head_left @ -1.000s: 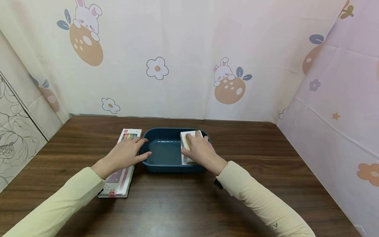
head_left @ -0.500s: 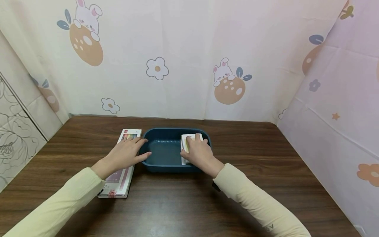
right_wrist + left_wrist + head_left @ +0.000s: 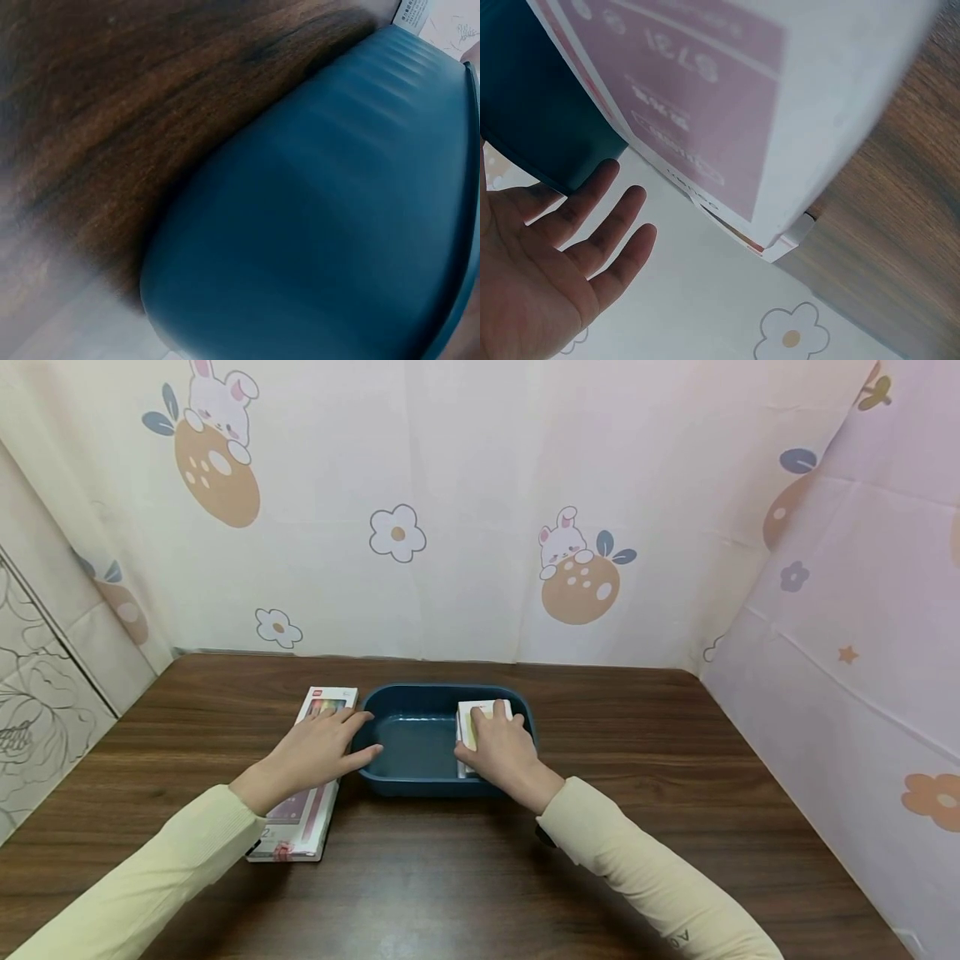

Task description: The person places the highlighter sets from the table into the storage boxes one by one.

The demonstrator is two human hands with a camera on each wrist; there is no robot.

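A dark blue oval-cornered bin [image 3: 420, 787] stands on the table. My left hand [image 3: 318, 749] rests at its left rim, thumb and fingers spread; the left wrist view shows these fingers [image 3: 604, 255] nearly straight. Beneath that hand lies a long, flat white and mauve box [image 3: 303, 827] with a row of coloured tips at its far end. Inside the bin's right end is a smaller white box [image 3: 467, 708] with a yellow-green patch. My right hand [image 3: 510, 753] grips it from above, thumb on its left side. In the right wrist view the bin's outer wall [image 3: 315, 202] hides that hand's fingers.
The dark wooden table [image 3: 637, 735] reaches back to a pale curtain [image 3: 480, 593] printed with rabbits and flowers. Another printed curtain [image 3: 862, 693] hangs along the right side.
My right hand and the small white box have shifted slightly toward me and lower in the bin, then stayed nearly still. The left hand has kept its place.
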